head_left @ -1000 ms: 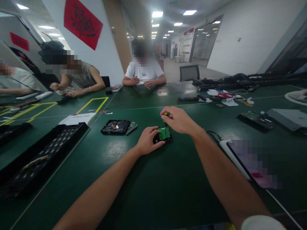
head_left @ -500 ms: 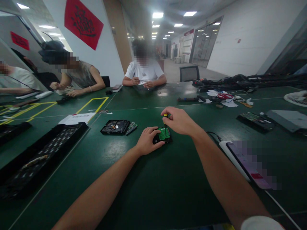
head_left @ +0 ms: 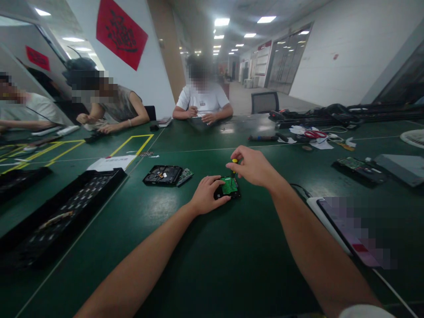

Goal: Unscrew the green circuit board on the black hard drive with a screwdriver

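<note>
A small black hard drive with a green circuit board on top lies on the green table in front of me. My left hand rests on its left side, fingers curled over the edge, holding it down. My right hand is pinched around a screwdriver with a yellow top, held upright with its tip on the board's far edge. A second drive, opened, lies to the left with a loose green board beside it.
A long black tray sits at the left. A tablet-like device with a cable lies at the right. Other drives and a grey box are farther right. Three people sit at the table's far side, working with their own hands.
Both hands stay on the drive and screwdriver. The view has shifted slightly, so everything sits a little lower and to the right in the picture.
</note>
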{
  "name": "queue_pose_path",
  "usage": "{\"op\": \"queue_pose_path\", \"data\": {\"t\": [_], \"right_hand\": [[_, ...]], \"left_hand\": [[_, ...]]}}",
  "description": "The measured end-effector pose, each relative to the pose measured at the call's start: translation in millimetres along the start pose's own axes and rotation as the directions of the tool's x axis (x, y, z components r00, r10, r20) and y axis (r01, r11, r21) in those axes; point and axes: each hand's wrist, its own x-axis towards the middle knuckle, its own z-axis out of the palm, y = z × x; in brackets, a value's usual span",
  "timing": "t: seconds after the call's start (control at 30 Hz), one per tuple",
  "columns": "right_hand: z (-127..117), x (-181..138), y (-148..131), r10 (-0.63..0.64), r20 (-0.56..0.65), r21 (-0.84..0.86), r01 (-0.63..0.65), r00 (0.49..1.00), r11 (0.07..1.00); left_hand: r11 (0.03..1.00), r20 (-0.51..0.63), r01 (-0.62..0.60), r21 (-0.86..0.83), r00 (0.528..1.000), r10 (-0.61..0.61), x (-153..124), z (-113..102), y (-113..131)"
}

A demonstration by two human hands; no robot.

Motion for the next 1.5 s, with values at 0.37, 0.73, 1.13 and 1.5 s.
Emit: {"op": "queue_pose_path", "data": {"t": [0.37,0.73,1.13,1.5], "right_hand": [[1.0,3.6,-1.7,-0.104,0.017,0.016,0.104,0.994,0.994],[0.8,2.9,-2.7,-0.108,0.006,0.028,0.108,0.994,0.994],[-1.0,1.5,-3.4,-0.042,0.04,0.107,0.037,0.998,0.994],[-1.6,0.5,-4.1,-0.067,0.068,0.148,0.057,0.995,0.987]], "left_hand": [[1.0,-0.002,-0.005,0.0,1.0,0.005,-0.4,-0.6,-0.7],[1.0,-0.002,-0.007,0.017,1.0,0.007,-0.2,0.0,-0.5],[1.0,-0.01,-0.006,0.02,1.0,0.006,-0.7,0.2,-0.9],[1.0,0.008,0.008,0.015,1.0,-0.008,0.3,-1.8,1.0]]}}
